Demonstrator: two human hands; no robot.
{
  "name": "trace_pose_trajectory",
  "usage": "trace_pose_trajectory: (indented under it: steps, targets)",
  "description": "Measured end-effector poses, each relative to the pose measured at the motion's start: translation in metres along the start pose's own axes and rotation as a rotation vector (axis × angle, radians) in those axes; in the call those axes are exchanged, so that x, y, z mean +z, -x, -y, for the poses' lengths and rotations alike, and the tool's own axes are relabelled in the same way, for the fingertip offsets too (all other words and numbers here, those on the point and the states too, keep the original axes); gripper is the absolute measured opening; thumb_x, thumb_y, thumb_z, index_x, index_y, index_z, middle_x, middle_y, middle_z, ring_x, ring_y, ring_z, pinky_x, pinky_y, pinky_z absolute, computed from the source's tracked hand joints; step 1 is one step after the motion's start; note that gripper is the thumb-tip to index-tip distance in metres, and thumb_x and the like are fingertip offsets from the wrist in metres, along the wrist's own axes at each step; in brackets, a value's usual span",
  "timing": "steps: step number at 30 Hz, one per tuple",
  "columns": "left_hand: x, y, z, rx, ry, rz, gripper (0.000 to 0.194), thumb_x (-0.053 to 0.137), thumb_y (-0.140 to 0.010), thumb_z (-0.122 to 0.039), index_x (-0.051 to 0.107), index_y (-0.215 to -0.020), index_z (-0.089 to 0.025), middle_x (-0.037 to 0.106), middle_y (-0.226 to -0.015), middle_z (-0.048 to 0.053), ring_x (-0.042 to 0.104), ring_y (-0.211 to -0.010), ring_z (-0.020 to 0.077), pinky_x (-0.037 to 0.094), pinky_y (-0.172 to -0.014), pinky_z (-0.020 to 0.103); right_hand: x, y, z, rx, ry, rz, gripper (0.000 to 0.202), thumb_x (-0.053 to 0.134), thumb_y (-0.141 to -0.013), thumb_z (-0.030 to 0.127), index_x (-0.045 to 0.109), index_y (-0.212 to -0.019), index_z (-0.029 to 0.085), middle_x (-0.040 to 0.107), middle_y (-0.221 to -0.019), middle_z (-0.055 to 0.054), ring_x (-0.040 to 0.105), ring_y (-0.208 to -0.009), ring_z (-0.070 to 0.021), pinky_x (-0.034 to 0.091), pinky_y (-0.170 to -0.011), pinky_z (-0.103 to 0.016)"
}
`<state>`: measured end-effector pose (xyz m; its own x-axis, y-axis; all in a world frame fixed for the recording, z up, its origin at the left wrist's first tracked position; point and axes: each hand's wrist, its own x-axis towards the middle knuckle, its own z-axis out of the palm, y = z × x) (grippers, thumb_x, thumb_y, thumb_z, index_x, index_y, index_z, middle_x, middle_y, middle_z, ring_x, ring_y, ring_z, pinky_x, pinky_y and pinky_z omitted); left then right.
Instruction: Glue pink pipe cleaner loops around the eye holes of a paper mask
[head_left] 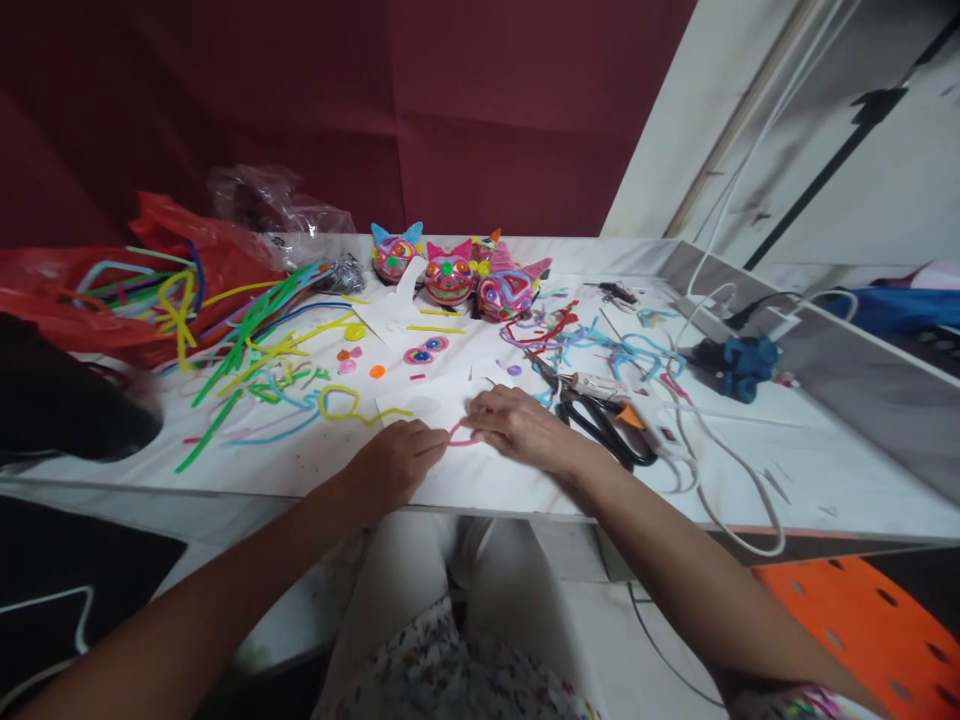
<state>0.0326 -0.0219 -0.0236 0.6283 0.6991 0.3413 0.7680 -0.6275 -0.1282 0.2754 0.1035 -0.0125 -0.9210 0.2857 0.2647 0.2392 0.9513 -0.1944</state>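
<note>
A pink pipe cleaner (463, 441) runs between my two hands at the front of the white table. My left hand (401, 462) pinches its left end, fingers pressed together. On the other side, the fingers of my right hand (517, 428) close on the pipe cleaner and rest over a sheet of white paper (427, 400). A bent yellow pipe cleaner (341, 403) lies just beyond my left hand. Pliers with black handles (604, 425) and a glue gun (600, 387) lie to the right of my right hand. Pink and blue eye-shaped pieces (426, 351) lie ahead.
Several colourful cat-like heads (450, 275) stand at the back. Green pipe cleaners (247, 330) and a red plastic bag (165, 240) are at the left. Blue scraps (637, 345) and a white cable (739, 480) spread across the right, by the table's raised side wall (810, 390).
</note>
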Motion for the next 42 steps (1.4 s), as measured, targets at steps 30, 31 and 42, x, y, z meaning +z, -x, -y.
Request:
trace_pose_trajectory:
  steps: [30, 31, 42]
  targets:
    - [0.029, 0.01, 0.019, 0.005, 0.146, -0.101, 0.042, 0.045, -0.091, -0.004, 0.068, -0.124, -0.016, 0.077, -0.124, 0.014, 0.068, -0.11, 0.0261, 0.056, -0.103, 0.044, 0.001, 0.006, -0.017, 0.035, -0.126, -0.148, 0.028, 0.051, -0.111, 0.016, 0.077, -0.12, 0.016, 0.078, -0.118, -0.015, 0.07, -0.113, -0.023, 0.054, -0.104, -0.038]
    - [0.029, 0.01, 0.019, 0.005, 0.147, -0.114, 0.042, 0.044, -0.091, -0.004, 0.068, -0.123, -0.016, 0.077, -0.124, 0.014, 0.068, -0.109, 0.026, 0.056, -0.102, 0.043, 0.001, 0.006, -0.017, 0.04, -0.122, -0.145, 0.027, 0.052, -0.111, 0.015, 0.078, -0.118, 0.016, 0.079, -0.118, -0.015, 0.07, -0.113, -0.0228, 0.054, -0.104, -0.037]
    - [0.02, 0.007, 0.012, -0.006, 0.136, -0.151, 0.044, 0.041, -0.09, -0.002, 0.071, -0.119, -0.017, 0.079, -0.119, 0.011, 0.07, -0.102, 0.0248, 0.058, -0.097, 0.041, -0.008, 0.002, 0.011, 0.15, 0.055, -0.029, 0.021, 0.065, -0.108, 0.019, 0.084, -0.116, 0.016, 0.077, -0.117, -0.013, 0.065, -0.11, -0.0226, 0.048, -0.098, -0.035]
